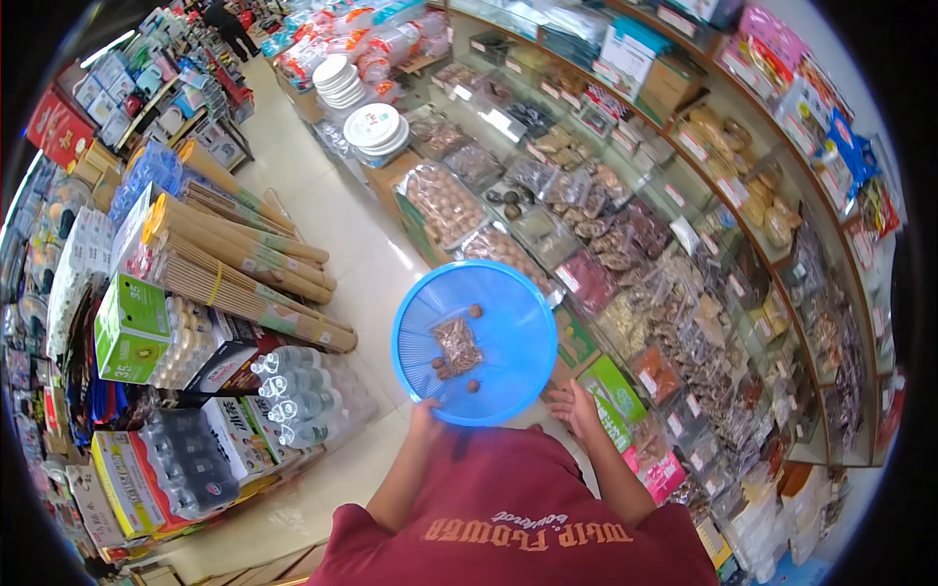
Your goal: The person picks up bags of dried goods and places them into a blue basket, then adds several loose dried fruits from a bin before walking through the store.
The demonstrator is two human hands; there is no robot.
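A round blue plastic basket [518,342] is held up in front of the body. Inside it lie a small clear packet of brown dried pieces [456,346] and several round brown nuts or dried fruits [473,386]. My left hand [426,422] grips the basket's rim at its lower left, the fingers partly hidden by the rim. At the lower right of the basket, my right hand [578,410] is off the rim with its fingers apart and nothing in them.
Shelves of bagged dried goods [625,244] run along the right, with trays of round nuts [445,203] beyond the basket. Stacked plates [375,127] stand farther up. Rolled mats [244,264], boxes [127,332] and bottle packs [298,391] line the left. A person [230,27] stands far off.
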